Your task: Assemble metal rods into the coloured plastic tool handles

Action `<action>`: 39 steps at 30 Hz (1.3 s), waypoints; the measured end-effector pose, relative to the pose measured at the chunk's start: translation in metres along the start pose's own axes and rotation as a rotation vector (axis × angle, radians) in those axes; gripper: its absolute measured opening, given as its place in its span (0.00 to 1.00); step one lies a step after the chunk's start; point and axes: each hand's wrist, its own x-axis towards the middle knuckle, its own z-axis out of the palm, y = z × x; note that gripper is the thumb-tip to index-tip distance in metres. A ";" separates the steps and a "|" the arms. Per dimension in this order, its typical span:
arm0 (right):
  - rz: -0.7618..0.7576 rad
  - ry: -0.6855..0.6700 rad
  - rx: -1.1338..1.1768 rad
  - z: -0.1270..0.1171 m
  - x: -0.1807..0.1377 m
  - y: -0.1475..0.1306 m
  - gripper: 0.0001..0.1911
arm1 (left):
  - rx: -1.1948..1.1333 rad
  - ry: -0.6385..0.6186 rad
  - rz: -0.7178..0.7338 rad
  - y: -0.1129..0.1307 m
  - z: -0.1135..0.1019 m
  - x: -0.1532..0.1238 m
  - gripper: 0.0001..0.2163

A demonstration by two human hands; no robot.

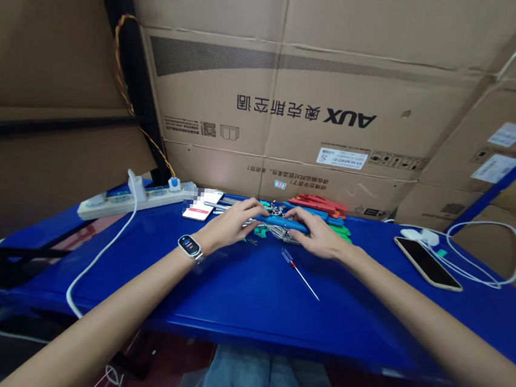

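A long blue plastic piece [285, 223] lies level between my two hands, above a pile of small parts. My left hand [236, 220], a watch [189, 246] on its wrist, has its fingers closed on the left end. The right end is gripped by my right hand [317, 234], thumb below and fingers on top. Silver metal parts [281, 233] and green pieces [260, 232] lie under and around it. Behind my right hand are stacked red pieces [318, 205], more blue pieces [306, 211] and green ones [340, 232]. A screwdriver [300, 274] with a clear handle lies in front.
A white power strip [134, 200] with plugs and cables stands at the left. Near it lies a lit phone [202, 205]. Another phone [428, 263] and a white cable [487, 223] are at the right. Cardboard [297, 75] walls the back of the blue table [239, 295].
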 end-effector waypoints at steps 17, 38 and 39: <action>-0.070 -0.043 -0.383 0.001 0.125 0.064 0.14 | 0.242 -0.071 -0.193 -0.118 0.009 0.067 0.11; -0.027 -0.120 -0.727 0.005 0.137 0.078 0.12 | 0.032 -0.390 -0.260 -0.082 0.062 0.070 0.23; -0.003 -0.142 -0.731 0.006 0.139 0.078 0.12 | 0.032 -0.388 -0.247 -0.080 0.062 0.068 0.23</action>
